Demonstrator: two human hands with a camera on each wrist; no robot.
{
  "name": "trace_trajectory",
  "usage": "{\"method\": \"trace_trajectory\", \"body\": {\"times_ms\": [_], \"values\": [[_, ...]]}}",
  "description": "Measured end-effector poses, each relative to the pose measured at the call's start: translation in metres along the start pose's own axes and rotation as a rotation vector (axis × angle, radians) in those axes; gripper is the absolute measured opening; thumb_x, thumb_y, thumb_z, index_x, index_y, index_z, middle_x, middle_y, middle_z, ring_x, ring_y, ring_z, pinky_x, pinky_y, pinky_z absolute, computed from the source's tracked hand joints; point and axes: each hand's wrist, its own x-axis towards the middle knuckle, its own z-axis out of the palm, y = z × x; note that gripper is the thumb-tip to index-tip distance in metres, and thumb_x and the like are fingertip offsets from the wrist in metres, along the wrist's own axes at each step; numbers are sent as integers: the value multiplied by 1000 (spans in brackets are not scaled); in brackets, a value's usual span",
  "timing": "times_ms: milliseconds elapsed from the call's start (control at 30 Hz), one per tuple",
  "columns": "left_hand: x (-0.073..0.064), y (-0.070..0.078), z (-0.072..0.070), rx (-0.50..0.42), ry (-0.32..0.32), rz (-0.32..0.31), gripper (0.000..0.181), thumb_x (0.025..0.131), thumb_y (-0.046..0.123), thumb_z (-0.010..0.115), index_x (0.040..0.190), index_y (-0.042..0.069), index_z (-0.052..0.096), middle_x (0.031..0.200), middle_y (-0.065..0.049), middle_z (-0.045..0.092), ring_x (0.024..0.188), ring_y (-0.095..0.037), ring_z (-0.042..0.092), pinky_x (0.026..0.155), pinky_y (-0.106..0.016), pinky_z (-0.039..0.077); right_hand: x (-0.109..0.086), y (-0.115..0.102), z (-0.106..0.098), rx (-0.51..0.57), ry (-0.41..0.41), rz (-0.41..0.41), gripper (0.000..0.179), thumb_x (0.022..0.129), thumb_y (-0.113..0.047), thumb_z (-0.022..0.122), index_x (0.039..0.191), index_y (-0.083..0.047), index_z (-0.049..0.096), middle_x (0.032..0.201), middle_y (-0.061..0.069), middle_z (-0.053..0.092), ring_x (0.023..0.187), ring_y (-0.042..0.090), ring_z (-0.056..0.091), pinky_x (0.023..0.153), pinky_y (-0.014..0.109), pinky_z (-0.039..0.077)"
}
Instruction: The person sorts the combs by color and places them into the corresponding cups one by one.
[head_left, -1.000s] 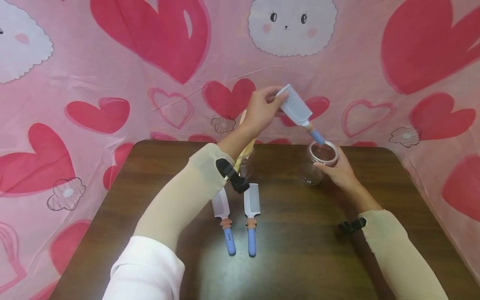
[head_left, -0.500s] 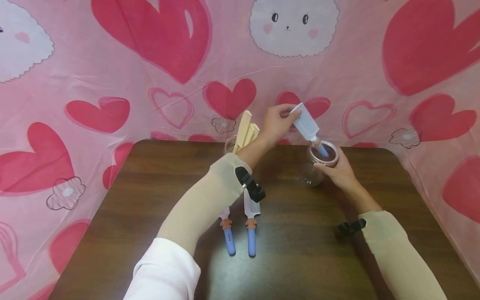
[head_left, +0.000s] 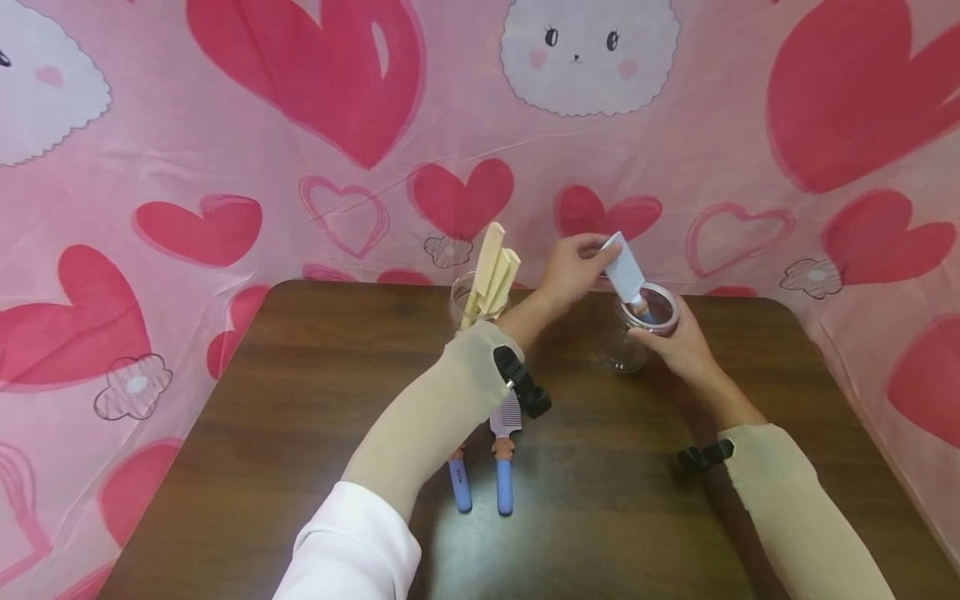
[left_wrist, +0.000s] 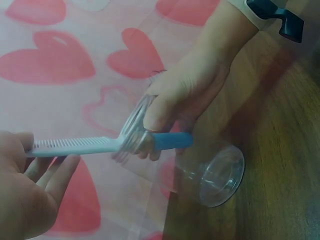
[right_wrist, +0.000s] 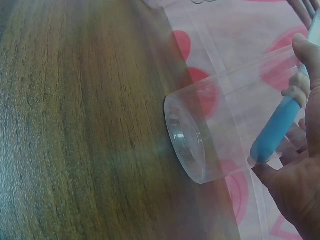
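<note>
My left hand (head_left: 573, 268) pinches a white comb (head_left: 624, 271) by the end of its toothed head. The comb tilts with its blue handle (left_wrist: 172, 140) pointing down inside a clear jar (right_wrist: 227, 120); its brown figure sits around the mouth. In the head view my right hand (head_left: 678, 342) grips the jar near its rim (head_left: 670, 292) from the right. The right wrist view shows the handle tip above the jar's bottom. Below my left forearm, two more combs lie on the table; the right one (head_left: 504, 450) shows more, the left one (head_left: 460, 483) is partly hidden.
Left of my left hand stands another clear jar (head_left: 459, 293) holding several pale yellow combs (head_left: 491, 267), partly behind the forearm. A brown wooden table (head_left: 300, 417) lies under everything. Directly behind it hangs a pink cloth (head_left: 255, 125) with hearts.
My left hand has moved right and down, lowering the comb's handle from above the jar's mouth into it. The yellow combs have come into sight. My right hand and the jar have stayed put.
</note>
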Motion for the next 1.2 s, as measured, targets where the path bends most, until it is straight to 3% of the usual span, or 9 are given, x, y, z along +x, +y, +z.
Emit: {"method": "trace_trajectory", "body": {"times_ms": [133,367,567,667,833,933,1067,1133,1200], "values": [[-1,-3,0,8,-2,-10,31,97,13,71,122,-4,70,110,-19,73,90,-21,73,73,-24,60,2,7,0,11,2,-9,76,84,11,75,149,9,35,125,-13,52,114,0,49,93,9,42],[-2,-6,4,-148,-77,-58,32,97,7,69,124,-10,65,112,-26,70,96,-40,72,76,-43,62,-2,-6,2,2,-8,5,74,86,11,73,149,11,33,133,10,51,114,2,48,94,10,41],[-3,-6,4,-165,-119,-55,32,98,8,68,126,-9,64,115,-24,70,96,-38,73,73,-36,62,-9,-25,5,21,-15,3,73,86,9,74,146,14,33,122,-2,53,112,10,51,91,10,42],[-2,-5,2,-190,-128,-59,32,99,7,66,126,-10,63,115,-25,70,96,-40,73,73,-35,62,-6,-18,4,29,-14,0,73,86,10,73,146,14,32,122,-4,53,112,10,51,91,10,42],[-2,-2,-1,-196,-137,-81,33,101,9,63,128,-9,62,116,-25,69,96,-42,72,81,-45,61,0,0,1,20,-2,8,74,86,11,72,148,12,32,127,1,52,114,9,50,93,10,42],[-3,0,-3,-120,-130,-72,34,102,13,63,130,-6,62,117,-22,69,97,-38,73,84,-44,60,-1,-2,2,6,-1,15,73,86,10,73,148,12,32,130,10,51,115,11,50,93,9,41],[-4,5,-9,143,-130,16,34,102,21,64,130,2,66,124,-12,69,111,-23,69,93,-26,55,-6,-17,4,-8,-3,21,73,87,8,74,147,12,33,132,20,49,115,14,49,93,9,41],[-5,8,-14,261,-156,62,36,102,25,63,132,4,66,129,-9,68,117,-18,65,95,-20,51,-8,-24,4,-11,-7,20,73,87,7,74,147,12,33,132,22,48,115,15,49,92,10,41],[-7,12,-18,317,-211,83,39,103,26,62,135,5,63,133,-8,66,122,-16,63,99,-18,48,-9,-28,5,-16,-10,20,73,87,6,74,147,13,33,132,23,48,115,16,49,92,10,41]]}}
